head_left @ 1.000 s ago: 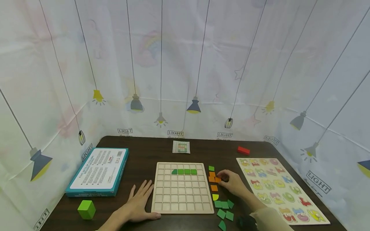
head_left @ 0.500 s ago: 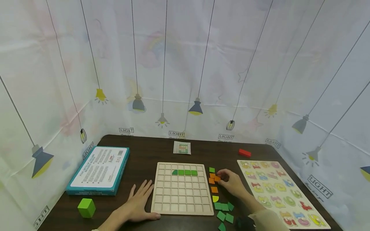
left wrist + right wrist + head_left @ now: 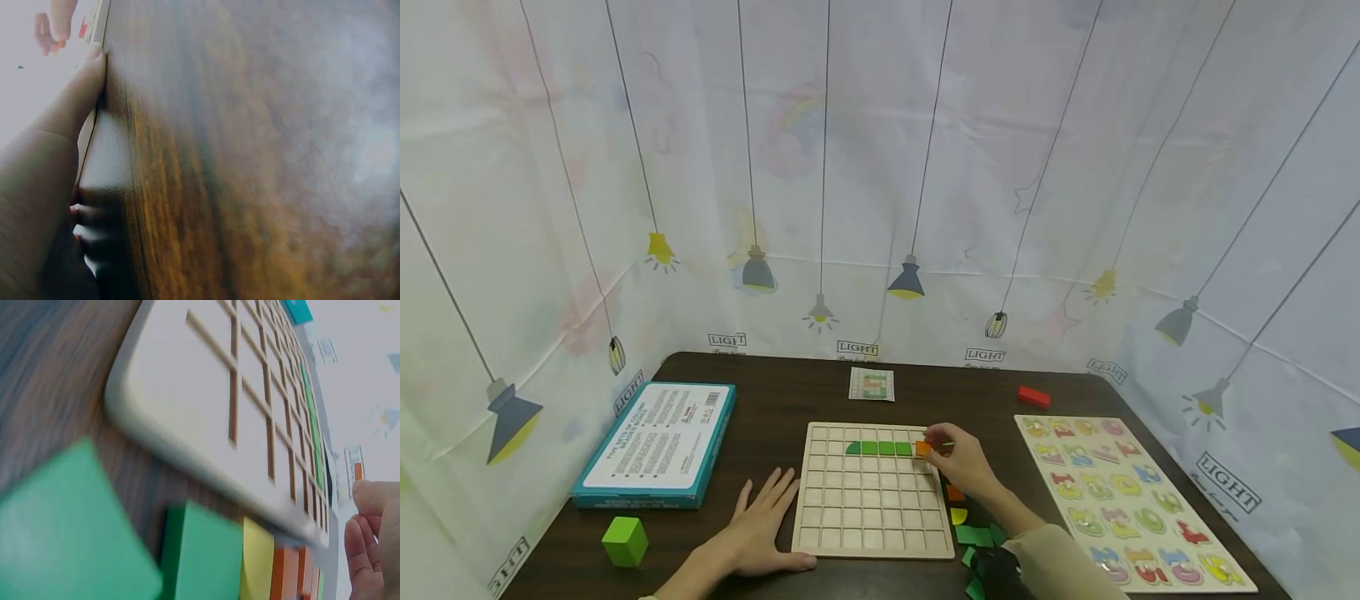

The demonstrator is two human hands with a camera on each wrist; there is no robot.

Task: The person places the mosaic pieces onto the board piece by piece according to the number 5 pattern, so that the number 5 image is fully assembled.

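Note:
My right hand (image 3: 961,462) pinches an orange square tile (image 3: 922,448) over the upper right of the wooden grid board (image 3: 872,500). In the right wrist view the same tile (image 3: 358,471) shows upright at the fingertips, above the board's far side. A row of green tiles (image 3: 886,448) lies in the board's second row, its left end piece rounded, just left of the held tile. My left hand (image 3: 760,529) lies flat with spread fingers at the board's left edge, its thumb by the near left corner. In the left wrist view the left thumb (image 3: 92,72) touches the board's edge.
Right of the board lie an orange tile (image 3: 955,493), a yellow rounded piece (image 3: 958,517) and several green tiles (image 3: 973,536), partly hidden by my right arm. An animal puzzle board (image 3: 1127,492), red block (image 3: 1034,397), pattern card (image 3: 872,384), teal box (image 3: 655,442) and green cube (image 3: 625,542) surround these.
My right hand has picked up an orange tile from the pieces on the right and carried it left, over the board beside the green row. My left hand has stayed put.

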